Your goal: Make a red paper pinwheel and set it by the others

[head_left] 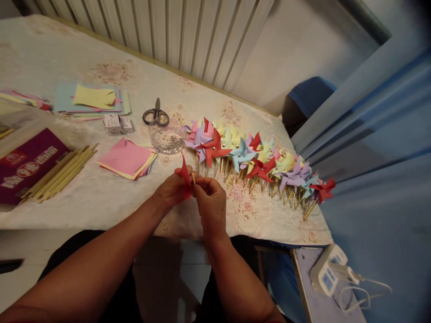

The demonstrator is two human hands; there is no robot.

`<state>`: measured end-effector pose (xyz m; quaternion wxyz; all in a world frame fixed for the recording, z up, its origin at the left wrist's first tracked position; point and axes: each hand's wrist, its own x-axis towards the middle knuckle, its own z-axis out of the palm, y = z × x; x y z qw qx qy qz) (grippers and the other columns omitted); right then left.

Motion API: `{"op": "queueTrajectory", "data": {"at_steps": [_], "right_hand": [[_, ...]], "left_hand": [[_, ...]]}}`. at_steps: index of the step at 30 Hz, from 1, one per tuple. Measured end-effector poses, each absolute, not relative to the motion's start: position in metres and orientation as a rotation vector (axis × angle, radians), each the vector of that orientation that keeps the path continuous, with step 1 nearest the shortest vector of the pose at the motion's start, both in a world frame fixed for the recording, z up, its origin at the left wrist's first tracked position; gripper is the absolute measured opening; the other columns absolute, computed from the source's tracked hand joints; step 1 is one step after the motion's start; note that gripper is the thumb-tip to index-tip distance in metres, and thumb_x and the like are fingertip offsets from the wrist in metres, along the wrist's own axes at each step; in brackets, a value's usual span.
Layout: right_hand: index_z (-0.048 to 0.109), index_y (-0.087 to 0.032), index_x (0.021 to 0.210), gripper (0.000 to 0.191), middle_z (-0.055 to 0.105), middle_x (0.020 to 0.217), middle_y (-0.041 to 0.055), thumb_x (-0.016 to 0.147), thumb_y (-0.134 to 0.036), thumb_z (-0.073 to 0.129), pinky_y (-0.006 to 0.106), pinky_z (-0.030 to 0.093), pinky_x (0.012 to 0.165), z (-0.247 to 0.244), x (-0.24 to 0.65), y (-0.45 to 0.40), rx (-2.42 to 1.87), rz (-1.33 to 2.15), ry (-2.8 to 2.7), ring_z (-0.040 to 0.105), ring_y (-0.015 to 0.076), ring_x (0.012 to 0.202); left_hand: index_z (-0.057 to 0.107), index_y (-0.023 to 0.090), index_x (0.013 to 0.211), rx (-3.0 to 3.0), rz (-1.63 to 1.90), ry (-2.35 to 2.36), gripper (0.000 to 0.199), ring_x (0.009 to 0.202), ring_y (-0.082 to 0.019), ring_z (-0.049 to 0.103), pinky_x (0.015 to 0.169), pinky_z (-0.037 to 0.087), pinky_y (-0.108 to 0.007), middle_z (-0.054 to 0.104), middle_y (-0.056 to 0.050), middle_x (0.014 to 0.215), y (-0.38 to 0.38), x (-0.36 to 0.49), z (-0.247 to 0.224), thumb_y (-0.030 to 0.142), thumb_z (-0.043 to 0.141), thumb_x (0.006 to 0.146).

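Observation:
My left hand [172, 187] grips a red paper pinwheel [185, 172], seen nearly edge-on, near the table's front edge. Close against it, my right hand [211, 199] pinches a short wooden stick [193, 177] whose end points up beside the red paper. Whether stick and paper are joined is hidden by the fingers. Just beyond my hands stands a clear dish [168, 141] of small shiny pins. Left of it lies a stack of square paper sheets [126, 157], pink on top. To the right, a long row of finished paper pinwheels [240, 154] on sticks lies across the cloth.
Black-handled scissors [156, 115] lie behind the dish. Two small boxes [117, 124] sit by larger coloured sheets [62, 98]. At left, wooden sticks [63, 172] rest against a purple box [32, 163]. A power strip [328, 271] with a cable occupies a side stand at lower right.

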<state>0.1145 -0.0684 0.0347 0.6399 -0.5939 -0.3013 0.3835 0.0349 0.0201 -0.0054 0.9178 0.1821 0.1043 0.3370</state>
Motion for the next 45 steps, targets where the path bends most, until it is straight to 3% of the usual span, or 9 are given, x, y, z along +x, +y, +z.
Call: {"op": "queueTrajectory", "data": {"at_steps": [14, 36, 45], "right_hand": [[0.070, -0.018, 0.078, 0.010, 0.064, 0.069, -0.0033, 0.072, -0.026, 0.072, 0.026, 0.044, 0.063, 0.039, 0.109, -0.069, -1.323, 0.883, -0.701, 0.054, 0.0114, 0.064], [0.068, -0.019, 0.079, 0.013, 0.066, 0.071, -0.0020, 0.072, -0.029, 0.074, 0.028, 0.048, 0.065, 0.034, 0.110, -0.067, -1.350, 0.885, -0.693, 0.057, 0.0131, 0.064], [0.069, -0.020, 0.078, 0.011, 0.065, 0.069, -0.0029, 0.071, -0.027, 0.073, 0.027, 0.047, 0.063, 0.036, 0.111, -0.066, -1.361, 0.883, -0.691, 0.056, 0.0124, 0.063]], "left_hand": [[0.046, 0.016, 0.061, 0.383, 0.700, 0.217, 0.034, 0.056, -0.009, 0.050, 0.057, 0.048, -0.021, 0.044, 0.005, 0.061, 0.020, 0.031, -0.005, 0.000, 0.075, 0.066], [0.053, 0.016, 0.061, 0.378, 0.697, 0.194, 0.028, 0.059, -0.009, 0.053, 0.059, 0.048, -0.019, 0.050, 0.003, 0.062, 0.022, 0.032, -0.015, 0.003, 0.078, 0.065], [0.049, 0.016, 0.061, 0.394, 0.696, 0.211, 0.031, 0.058, -0.010, 0.053, 0.058, 0.047, -0.020, 0.048, 0.003, 0.062, 0.021, 0.030, -0.015, 0.002, 0.076, 0.067]]}}
